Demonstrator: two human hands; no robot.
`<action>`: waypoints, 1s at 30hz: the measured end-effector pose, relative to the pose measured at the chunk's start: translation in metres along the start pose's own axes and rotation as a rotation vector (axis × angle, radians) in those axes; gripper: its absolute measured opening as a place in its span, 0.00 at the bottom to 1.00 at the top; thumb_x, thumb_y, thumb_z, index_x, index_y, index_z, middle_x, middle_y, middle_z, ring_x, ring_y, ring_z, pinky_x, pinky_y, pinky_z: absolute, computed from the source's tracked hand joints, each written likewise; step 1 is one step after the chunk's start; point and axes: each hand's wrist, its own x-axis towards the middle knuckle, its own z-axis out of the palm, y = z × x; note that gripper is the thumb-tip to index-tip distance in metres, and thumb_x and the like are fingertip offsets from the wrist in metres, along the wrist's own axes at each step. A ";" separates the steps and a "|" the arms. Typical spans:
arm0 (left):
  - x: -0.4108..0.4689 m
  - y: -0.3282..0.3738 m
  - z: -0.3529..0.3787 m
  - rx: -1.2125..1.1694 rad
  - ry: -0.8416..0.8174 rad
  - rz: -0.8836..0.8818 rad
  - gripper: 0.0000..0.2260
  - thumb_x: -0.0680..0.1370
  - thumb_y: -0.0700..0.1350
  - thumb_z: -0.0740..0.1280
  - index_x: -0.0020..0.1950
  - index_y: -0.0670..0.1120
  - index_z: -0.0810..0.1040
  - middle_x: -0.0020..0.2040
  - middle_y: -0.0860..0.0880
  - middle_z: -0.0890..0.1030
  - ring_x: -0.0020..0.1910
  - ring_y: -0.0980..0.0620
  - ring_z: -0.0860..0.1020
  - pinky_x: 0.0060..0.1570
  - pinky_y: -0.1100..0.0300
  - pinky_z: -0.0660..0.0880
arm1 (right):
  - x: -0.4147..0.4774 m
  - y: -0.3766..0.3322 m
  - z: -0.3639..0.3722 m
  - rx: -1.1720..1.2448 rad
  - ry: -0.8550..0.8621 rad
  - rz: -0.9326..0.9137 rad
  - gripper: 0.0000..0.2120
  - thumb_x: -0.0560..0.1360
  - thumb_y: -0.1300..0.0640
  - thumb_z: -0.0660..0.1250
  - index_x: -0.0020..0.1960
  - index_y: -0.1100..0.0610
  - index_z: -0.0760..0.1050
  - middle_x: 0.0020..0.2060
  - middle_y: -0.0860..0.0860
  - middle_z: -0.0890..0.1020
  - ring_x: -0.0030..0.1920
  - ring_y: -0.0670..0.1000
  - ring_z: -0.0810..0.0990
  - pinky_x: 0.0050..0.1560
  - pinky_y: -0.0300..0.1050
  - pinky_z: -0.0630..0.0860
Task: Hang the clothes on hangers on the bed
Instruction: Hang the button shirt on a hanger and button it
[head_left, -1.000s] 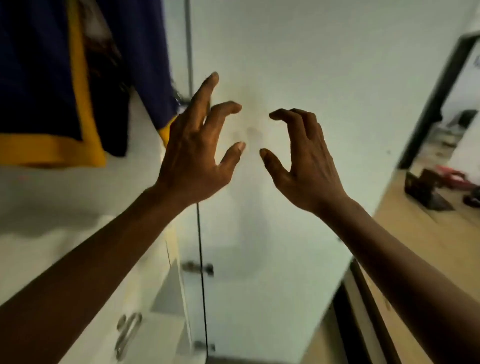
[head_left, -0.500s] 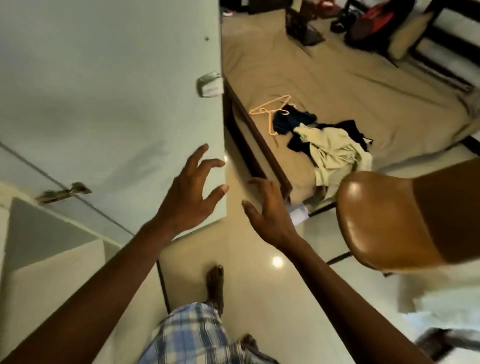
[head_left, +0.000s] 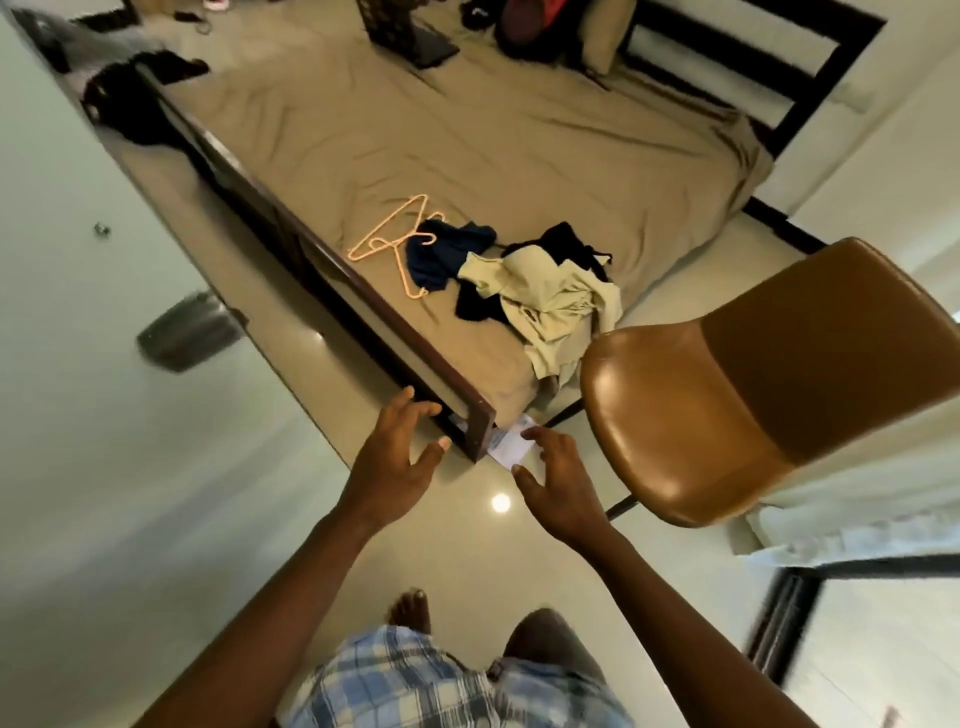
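Note:
A pile of clothes lies near the foot of the bed (head_left: 467, 140): a pale cream garment (head_left: 550, 301) on top of dark pieces, with a navy garment (head_left: 441, 254) beside it. Orange plastic hangers (head_left: 395, 239) lie on the sheet just left of the navy garment. My left hand (head_left: 397, 457) and my right hand (head_left: 561, 473) are held out empty over the floor, short of the bed's dark wooden corner (head_left: 475, 421), fingers loosely spread.
A brown leather chair (head_left: 737, 384) stands right of my hands, close to the bed's foot. A white wardrobe door (head_left: 78, 312) with a metal handle fills the left. A paper (head_left: 511, 441) lies on the glossy floor by the bed corner. Bags and a pillow sit at the bed's far end.
My view has swung from the wardrobe and its hanging blue-and-yellow garment down to the bed and floor. Both hands have lowered and stay empty.

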 end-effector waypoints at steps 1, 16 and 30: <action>0.017 -0.002 0.001 0.004 -0.021 -0.004 0.17 0.81 0.48 0.70 0.70 0.51 0.75 0.80 0.50 0.63 0.72 0.61 0.64 0.63 0.61 0.67 | 0.013 0.001 0.000 0.014 0.012 0.036 0.21 0.80 0.51 0.69 0.71 0.49 0.68 0.68 0.50 0.70 0.67 0.53 0.73 0.67 0.55 0.74; 0.286 -0.041 0.102 0.041 -0.301 -0.276 0.17 0.80 0.47 0.71 0.69 0.52 0.75 0.68 0.52 0.75 0.63 0.53 0.75 0.61 0.58 0.74 | 0.265 0.093 -0.011 0.242 -0.060 0.358 0.18 0.80 0.55 0.70 0.68 0.56 0.74 0.60 0.53 0.76 0.55 0.49 0.77 0.54 0.39 0.76; 0.474 -0.136 0.203 0.117 -0.530 -0.573 0.17 0.82 0.48 0.68 0.71 0.49 0.73 0.67 0.50 0.76 0.62 0.50 0.75 0.58 0.59 0.70 | 0.499 0.212 0.077 -0.084 -0.101 0.559 0.21 0.78 0.51 0.67 0.69 0.54 0.72 0.65 0.58 0.74 0.66 0.61 0.72 0.66 0.58 0.73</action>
